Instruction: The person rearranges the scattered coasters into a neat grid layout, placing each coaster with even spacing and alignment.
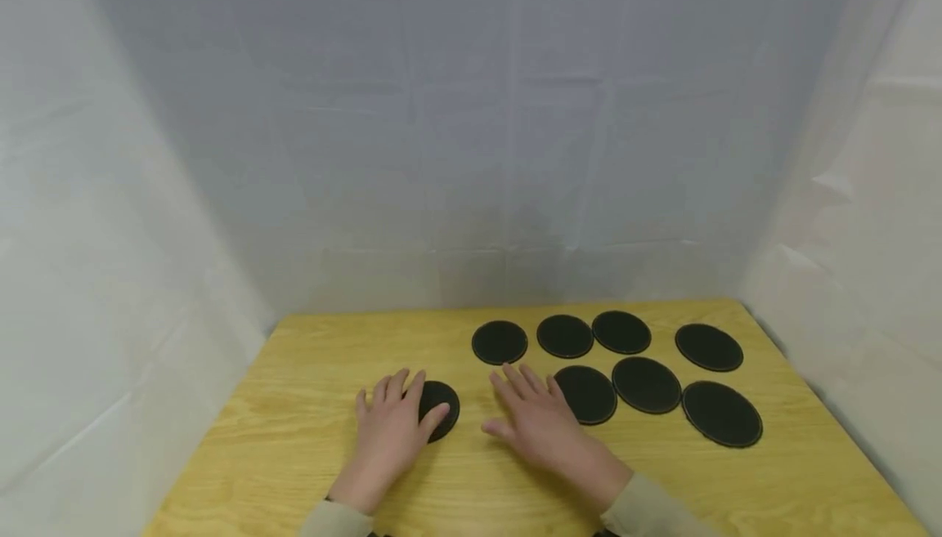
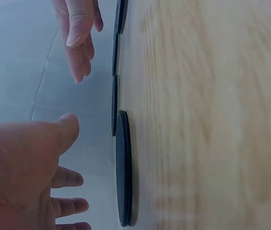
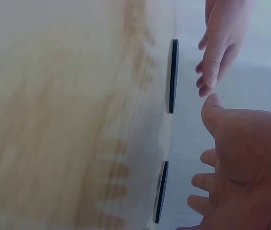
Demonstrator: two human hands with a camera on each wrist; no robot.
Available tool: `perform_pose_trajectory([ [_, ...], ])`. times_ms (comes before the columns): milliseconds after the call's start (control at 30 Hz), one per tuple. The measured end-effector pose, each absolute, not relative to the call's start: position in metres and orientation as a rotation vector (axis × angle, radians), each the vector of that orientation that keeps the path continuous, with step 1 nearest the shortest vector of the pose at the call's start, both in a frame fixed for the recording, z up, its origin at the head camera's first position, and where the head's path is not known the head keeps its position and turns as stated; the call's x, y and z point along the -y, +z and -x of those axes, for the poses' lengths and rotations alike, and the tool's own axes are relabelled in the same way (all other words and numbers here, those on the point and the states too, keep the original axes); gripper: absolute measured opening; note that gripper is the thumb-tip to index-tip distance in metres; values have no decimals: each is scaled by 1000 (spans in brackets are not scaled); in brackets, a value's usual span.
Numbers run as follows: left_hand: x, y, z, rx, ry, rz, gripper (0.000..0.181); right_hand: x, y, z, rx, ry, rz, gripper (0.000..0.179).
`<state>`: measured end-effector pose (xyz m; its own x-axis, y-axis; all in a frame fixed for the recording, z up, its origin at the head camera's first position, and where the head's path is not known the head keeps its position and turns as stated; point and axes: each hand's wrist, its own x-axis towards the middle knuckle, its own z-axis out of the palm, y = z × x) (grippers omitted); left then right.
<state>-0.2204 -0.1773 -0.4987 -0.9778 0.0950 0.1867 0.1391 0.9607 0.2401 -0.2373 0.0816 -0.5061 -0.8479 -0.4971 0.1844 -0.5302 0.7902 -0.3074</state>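
Observation:
Round black coasters with thin pale rims lie flat on the wooden table. My left hand [image 1: 390, 427] is spread just above the leftmost coaster [image 1: 443, 413] and partly hides it. From the left wrist view, this coaster [image 2: 124, 167] has a layered edge, like two stacked together, with a gap between it and the fingers. My right hand [image 1: 545, 427], fingers extended, hovers over the wood and overlaps the edge of a front-row coaster [image 1: 589, 396]. In the right wrist view, the right hand [image 3: 250, 163] holds nothing, and the left hand [image 3: 226, 38] is beyond it.
Several more coasters lie on the right half of the table [image 1: 294, 390] in two loose rows, including a back-left one [image 1: 500, 342] and a front-right one [image 1: 723, 414]. White sheeting [image 1: 456, 153] stands behind the table and along both sides.

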Motion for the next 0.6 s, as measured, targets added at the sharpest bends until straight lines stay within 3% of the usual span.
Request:
perform_pose_trajectory([
  [600, 207, -500, 218, 2966, -473, 61, 68, -41, -503, 235, 2958, 488, -853, 78],
])
